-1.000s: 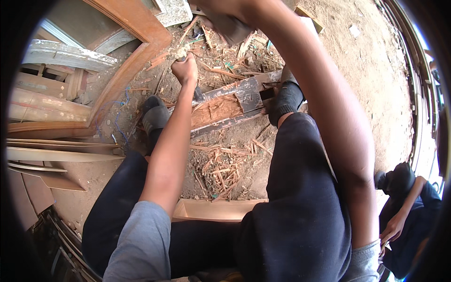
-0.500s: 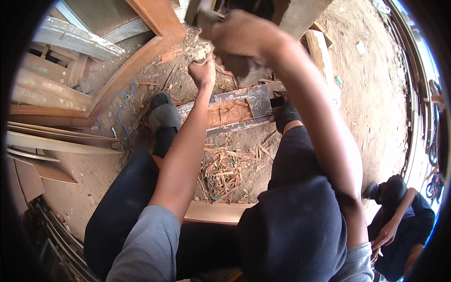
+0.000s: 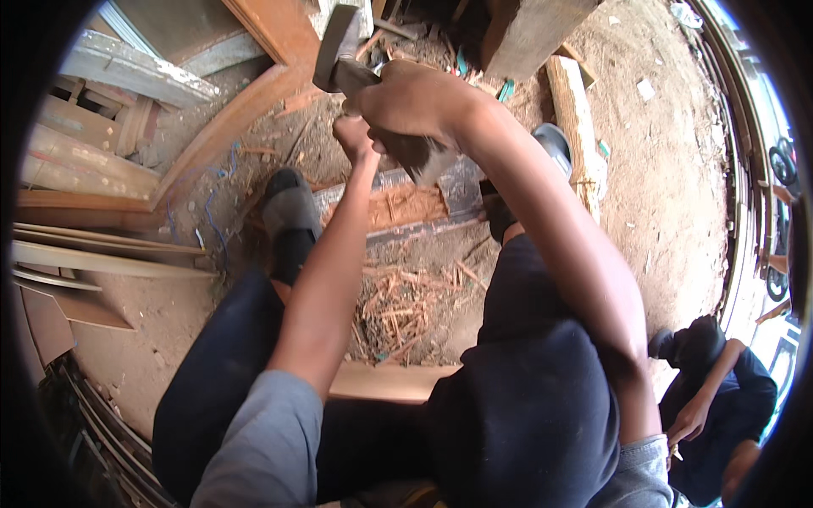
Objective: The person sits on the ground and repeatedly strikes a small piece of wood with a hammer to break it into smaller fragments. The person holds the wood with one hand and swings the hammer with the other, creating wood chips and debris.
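My right hand (image 3: 415, 102) is closed round the handle of a hammer (image 3: 337, 52), its dark steel head up and to the left. A wide dark end (image 3: 419, 157) juts out below the fist. Just under and left of it, my left hand (image 3: 351, 140) is closed in a fist on an upright chisel, which the right hand and hammer mostly hide. Beneath both hands lies a dark-painted timber piece (image 3: 461, 188) with a rough brown recess (image 3: 406, 207) cut into it. My left shoe (image 3: 290, 207) and right shoe (image 3: 495, 203) stand at its ends.
Wood splinters (image 3: 398, 309) litter the dirt floor between my legs. Wooden frames (image 3: 216, 131) and thin boards (image 3: 110, 256) lean at the left. A pale timber (image 3: 572, 106) and a thick post (image 3: 538, 34) stand ahead right. Another person (image 3: 720, 406) sits at the lower right.
My right hand has come down and left with the hammer, and now covers the chisel's frayed pale top. My left hand has shifted slightly left.
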A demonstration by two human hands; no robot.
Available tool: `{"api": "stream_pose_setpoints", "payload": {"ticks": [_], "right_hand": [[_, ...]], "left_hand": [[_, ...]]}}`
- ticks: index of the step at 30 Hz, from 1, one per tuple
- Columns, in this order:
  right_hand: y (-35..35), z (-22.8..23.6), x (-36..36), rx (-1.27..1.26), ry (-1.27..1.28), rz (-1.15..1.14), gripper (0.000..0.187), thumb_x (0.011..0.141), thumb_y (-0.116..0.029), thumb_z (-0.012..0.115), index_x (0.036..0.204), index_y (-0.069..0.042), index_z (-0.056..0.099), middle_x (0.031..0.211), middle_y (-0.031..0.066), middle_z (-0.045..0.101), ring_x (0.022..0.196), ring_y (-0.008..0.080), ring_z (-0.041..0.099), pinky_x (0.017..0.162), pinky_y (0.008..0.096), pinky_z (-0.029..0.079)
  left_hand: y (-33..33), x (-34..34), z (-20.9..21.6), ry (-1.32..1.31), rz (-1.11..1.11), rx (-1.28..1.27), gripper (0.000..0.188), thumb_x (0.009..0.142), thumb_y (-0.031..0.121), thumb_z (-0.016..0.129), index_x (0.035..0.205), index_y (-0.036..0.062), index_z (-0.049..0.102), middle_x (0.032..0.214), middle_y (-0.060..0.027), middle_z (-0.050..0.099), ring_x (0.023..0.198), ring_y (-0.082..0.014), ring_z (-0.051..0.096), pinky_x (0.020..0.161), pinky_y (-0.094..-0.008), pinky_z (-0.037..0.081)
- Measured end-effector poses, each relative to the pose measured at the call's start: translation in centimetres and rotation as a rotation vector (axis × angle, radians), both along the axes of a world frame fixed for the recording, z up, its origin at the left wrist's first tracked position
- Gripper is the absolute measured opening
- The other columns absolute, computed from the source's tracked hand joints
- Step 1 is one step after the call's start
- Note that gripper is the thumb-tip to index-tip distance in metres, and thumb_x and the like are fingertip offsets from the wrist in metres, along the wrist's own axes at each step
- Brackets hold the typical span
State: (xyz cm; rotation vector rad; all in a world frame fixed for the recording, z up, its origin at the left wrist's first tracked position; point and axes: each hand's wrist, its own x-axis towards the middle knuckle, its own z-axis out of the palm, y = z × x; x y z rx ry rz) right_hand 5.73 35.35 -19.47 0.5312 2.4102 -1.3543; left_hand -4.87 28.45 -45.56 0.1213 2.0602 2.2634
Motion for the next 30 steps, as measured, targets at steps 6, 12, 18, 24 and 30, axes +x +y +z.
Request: {"api": "stream_pose_setpoints", "payload": {"ticks": [6, 12, 18, 24, 30], "right_hand": [[-0.8, 5.9, -0.4, 0.113, 0.740, -0.099, 0.036, 0.081, -0.028, 0.054, 0.087, 0.006, 0.063, 0.081, 0.0163, 0.066, 0.073, 0.0250, 0.065, 0.065, 0.0328, 0.051], [-2.4, -5.8, -2.0, 0.427, 0.397, -0.027, 0.034, 0.083, -0.025, 0.051, 0.087, 0.007, 0.061, 0.081, 0.0193, 0.065, 0.072, 0.0279, 0.064, 0.065, 0.0323, 0.051], [0.7, -2.1, 0.9, 0.184, 0.221, 0.097, 0.033, 0.085, -0.027, 0.051, 0.082, 0.004, 0.062, 0.073, 0.0149, 0.064, 0.064, 0.0222, 0.062, 0.057, 0.0277, 0.049], [-0.9, 11.0, 1.3, 0.614, 0.484, 0.130, 0.015, 0.079, -0.009, 0.057, 0.082, 0.005, 0.059, 0.072, 0.0146, 0.063, 0.069, 0.0239, 0.064, 0.056, 0.0282, 0.050], [1.2, -5.8, -0.9, 0.540, 0.409, -0.031, 0.034, 0.087, -0.030, 0.051, 0.083, 0.003, 0.059, 0.064, 0.0101, 0.060, 0.049, 0.0171, 0.058, 0.045, 0.0288, 0.049]], "left_hand": [[0.7, 1.9, 1.7, 0.111, 0.108, -0.332, 0.020, 0.071, 0.008, 0.058, 0.053, -0.0019, 0.056, 0.051, -0.0115, 0.059, 0.048, -0.0184, 0.058, 0.048, -0.0341, 0.042], [-0.2, 0.5, -2.0, 0.202, 0.105, -0.235, 0.024, 0.071, 0.008, 0.065, 0.051, -0.0017, 0.056, 0.050, -0.0045, 0.057, 0.047, -0.0143, 0.053, 0.046, -0.0334, 0.040], [0.8, 1.4, -3.0, 0.086, -0.003, -0.033, 0.019, 0.070, 0.007, 0.064, 0.057, -0.0044, 0.058, 0.054, -0.0075, 0.060, 0.050, -0.0161, 0.057, 0.048, -0.0340, 0.043], [0.1, 2.4, 2.5, 0.039, 0.083, -0.420, 0.023, 0.073, 0.013, 0.061, 0.056, -0.0038, 0.058, 0.053, -0.0127, 0.059, 0.052, -0.0218, 0.060, 0.053, -0.0365, 0.044], [-0.9, 2.0, 2.3, -0.019, 0.068, -0.269, 0.021, 0.074, 0.006, 0.062, 0.055, -0.0007, 0.058, 0.055, -0.0093, 0.060, 0.048, -0.0159, 0.054, 0.049, -0.0347, 0.041]]}}
